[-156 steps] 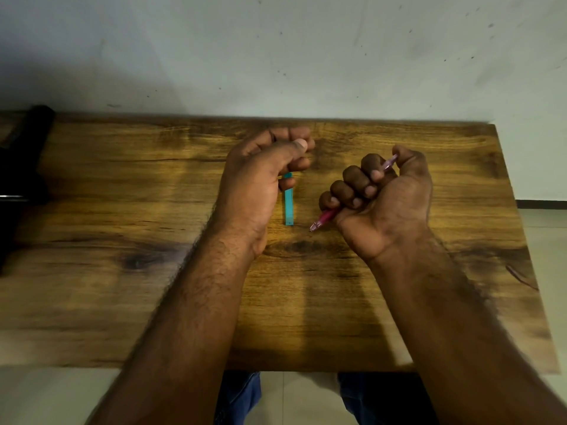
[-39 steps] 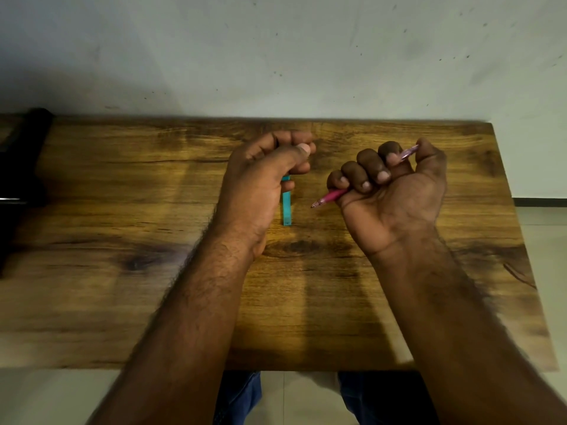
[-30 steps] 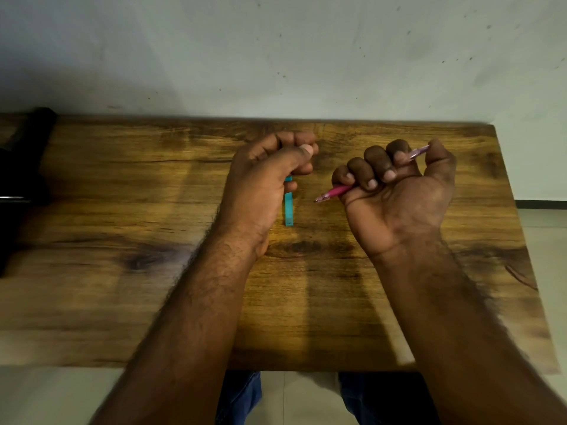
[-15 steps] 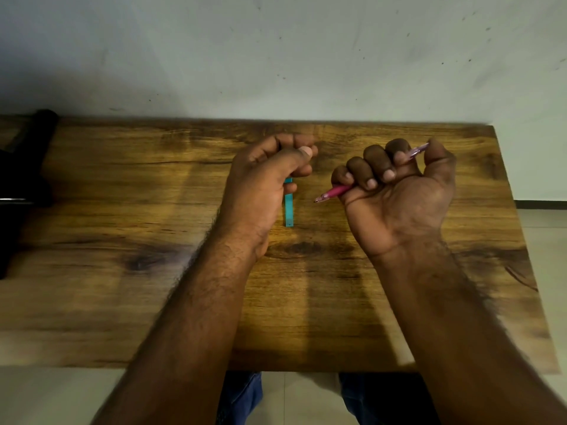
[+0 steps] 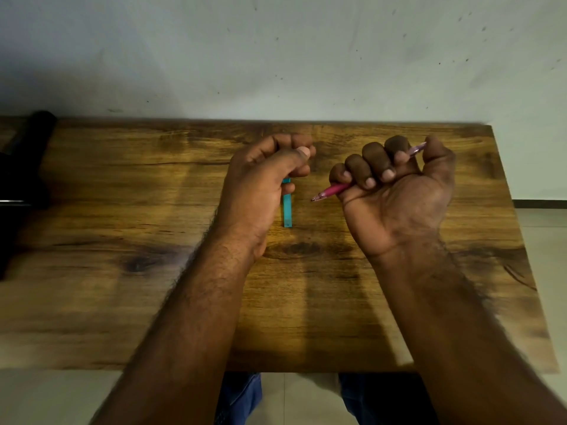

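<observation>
pink plastic pen [image 5: 333,189] and teal plastic pen cap [image 5: 287,210] are held above a brown wood-grain tabletop [image 5: 122,210], the largest item in view, set against a pale speckled wall [image 5: 276,56]. a black object [image 5: 21,179] occupies the left table edge; its kind cannot be determined. right hand [image 5: 395,191] is palm up, fingers curled around the pen, tip pointing left toward the cap, rear end protruding beside the thumb. left hand [image 5: 264,185] is fisted around the cap's upper end; the lower end hangs out below the fingers. pen tip and cap are near, not touching.
</observation>
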{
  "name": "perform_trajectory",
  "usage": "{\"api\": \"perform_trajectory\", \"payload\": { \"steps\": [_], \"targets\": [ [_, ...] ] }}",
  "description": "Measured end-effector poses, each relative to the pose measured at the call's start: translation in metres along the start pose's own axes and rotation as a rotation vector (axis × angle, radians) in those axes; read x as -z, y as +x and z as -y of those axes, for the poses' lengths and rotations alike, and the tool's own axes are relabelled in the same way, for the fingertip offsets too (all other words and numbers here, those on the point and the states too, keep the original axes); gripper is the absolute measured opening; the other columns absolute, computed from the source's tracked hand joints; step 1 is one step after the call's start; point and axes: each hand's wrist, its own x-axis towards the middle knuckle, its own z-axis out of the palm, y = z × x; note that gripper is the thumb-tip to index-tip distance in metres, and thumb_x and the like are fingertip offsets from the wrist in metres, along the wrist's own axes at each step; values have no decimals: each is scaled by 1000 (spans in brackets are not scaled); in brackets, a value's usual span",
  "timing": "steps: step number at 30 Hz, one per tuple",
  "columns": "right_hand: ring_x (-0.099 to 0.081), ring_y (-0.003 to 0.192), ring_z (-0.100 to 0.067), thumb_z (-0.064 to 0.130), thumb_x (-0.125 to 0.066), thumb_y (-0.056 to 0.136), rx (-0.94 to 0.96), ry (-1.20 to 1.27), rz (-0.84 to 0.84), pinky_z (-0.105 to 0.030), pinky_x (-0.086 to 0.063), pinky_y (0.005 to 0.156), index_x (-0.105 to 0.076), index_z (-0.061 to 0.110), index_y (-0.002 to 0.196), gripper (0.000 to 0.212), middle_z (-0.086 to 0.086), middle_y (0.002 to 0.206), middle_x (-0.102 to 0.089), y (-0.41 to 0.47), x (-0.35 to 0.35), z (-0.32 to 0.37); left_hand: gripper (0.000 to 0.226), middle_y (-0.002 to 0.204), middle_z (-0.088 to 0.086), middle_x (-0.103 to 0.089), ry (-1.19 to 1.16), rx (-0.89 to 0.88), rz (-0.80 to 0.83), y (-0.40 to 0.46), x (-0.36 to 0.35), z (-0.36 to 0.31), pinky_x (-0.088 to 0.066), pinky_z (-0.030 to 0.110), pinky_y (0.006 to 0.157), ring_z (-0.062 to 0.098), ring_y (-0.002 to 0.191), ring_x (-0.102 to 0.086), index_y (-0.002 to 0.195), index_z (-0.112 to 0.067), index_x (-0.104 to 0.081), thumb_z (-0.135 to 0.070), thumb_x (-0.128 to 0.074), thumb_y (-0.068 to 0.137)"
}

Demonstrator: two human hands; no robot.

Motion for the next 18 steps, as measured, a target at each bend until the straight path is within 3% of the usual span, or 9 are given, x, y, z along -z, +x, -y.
{"api": "perform_trajectory", "payload": {
  "steps": [18],
  "targets": [
    [-21, 54, -15, 52, -33, 100, -34, -23, -40, -32, -31, 60, -42, 17, 66, 50, 2, 55, -27, 1, 0, 0, 19, 108, -8, -81, 4, -13, 16, 0, 0, 0, -53, 45, 92, 18, 105, -75, 107, -26, -77, -24, -62, 96]
  ]
}}
